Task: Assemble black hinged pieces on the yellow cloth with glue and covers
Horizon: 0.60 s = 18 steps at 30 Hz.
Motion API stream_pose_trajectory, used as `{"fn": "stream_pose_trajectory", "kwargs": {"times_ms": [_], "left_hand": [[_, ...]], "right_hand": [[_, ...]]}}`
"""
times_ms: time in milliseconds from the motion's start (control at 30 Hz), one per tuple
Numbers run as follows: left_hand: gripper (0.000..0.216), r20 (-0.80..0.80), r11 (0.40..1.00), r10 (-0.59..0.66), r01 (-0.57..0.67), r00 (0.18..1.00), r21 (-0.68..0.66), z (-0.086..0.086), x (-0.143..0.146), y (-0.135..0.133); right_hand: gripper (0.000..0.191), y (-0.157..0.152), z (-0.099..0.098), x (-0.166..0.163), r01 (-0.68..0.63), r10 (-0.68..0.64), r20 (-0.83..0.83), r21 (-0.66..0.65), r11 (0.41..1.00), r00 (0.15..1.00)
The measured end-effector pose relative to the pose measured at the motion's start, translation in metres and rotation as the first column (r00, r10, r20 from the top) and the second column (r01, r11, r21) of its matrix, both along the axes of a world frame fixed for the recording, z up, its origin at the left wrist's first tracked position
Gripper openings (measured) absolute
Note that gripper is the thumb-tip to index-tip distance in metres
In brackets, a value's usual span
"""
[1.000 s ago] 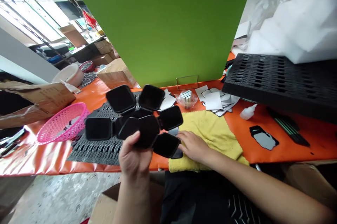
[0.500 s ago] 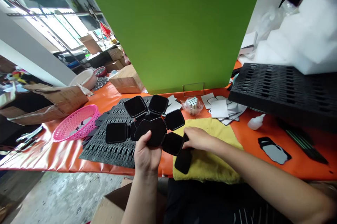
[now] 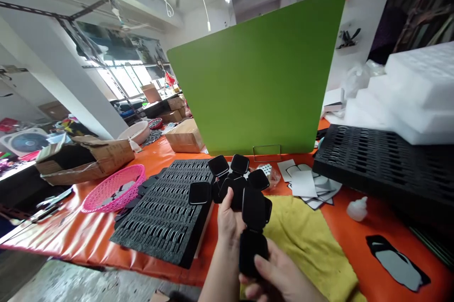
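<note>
My left hand (image 3: 227, 220) is closed around the middle of a black flower-shaped cluster of rounded square cases (image 3: 232, 184), held up above the table edge. My right hand (image 3: 280, 278) sits low in the view, just below it, and grips a separate black square case (image 3: 252, 249) with thumb and fingers. That case touches or nearly touches the lowest petal (image 3: 256, 207) of the cluster. Under both hands lies a yellow cloth (image 3: 308, 240) on the orange table (image 3: 358, 235).
A black slotted foam tray (image 3: 165, 214) lies left of my hands, a pink basket (image 3: 115, 188) farther left. A green board (image 3: 262, 93) stands behind. White cut sheets (image 3: 307, 183), a small white bottle (image 3: 357, 208), another black foam tray (image 3: 386, 162) and white foam blocks (image 3: 414, 89) are at right.
The view has tilted upward. My right hand lifted a black case off the yellow cloth and brought it up under the cluster, which my left hand keeps holding.
</note>
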<state>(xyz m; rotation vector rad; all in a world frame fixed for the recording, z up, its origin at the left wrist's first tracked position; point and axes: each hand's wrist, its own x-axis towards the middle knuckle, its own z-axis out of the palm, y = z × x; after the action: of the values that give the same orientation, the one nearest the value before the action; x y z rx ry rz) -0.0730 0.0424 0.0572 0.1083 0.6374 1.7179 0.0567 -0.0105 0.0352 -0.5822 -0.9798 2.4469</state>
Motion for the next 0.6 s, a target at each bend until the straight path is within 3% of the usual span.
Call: {"fn": "stream_pose_trajectory", "kwargs": {"times_ms": [67, 233, 433, 600], "left_hand": [[0.029, -0.03, 0.997, -0.073, 0.073, 0.997, 0.012, 0.0, 0.004, -0.004], [0.023, -0.039, 0.993, 0.045, -0.041, 0.998, 0.112, -0.007, 0.002, -0.011], [0.036, 0.081, 0.977, -0.15, 0.135, 0.985, 0.164, -0.011, -0.005, -0.021], [0.029, 0.023, 0.983, -0.135, 0.132, 0.991, 0.126, -0.02, -0.01, -0.029]], "right_hand": [[0.048, 0.004, 0.005, -0.015, -0.013, 0.013, -0.005, 0.019, 1.0, 1.0], [0.041, 0.013, 0.01, -0.027, -0.016, 0.008, 0.1, 0.073, 0.997, 0.995], [0.034, 0.011, 0.001, -0.033, 0.018, -0.024, 0.166, 0.037, 0.999, 0.986], [0.036, 0.012, -0.002, -0.035, 0.003, -0.022, 0.233, 0.084, 0.996, 0.972]]}}
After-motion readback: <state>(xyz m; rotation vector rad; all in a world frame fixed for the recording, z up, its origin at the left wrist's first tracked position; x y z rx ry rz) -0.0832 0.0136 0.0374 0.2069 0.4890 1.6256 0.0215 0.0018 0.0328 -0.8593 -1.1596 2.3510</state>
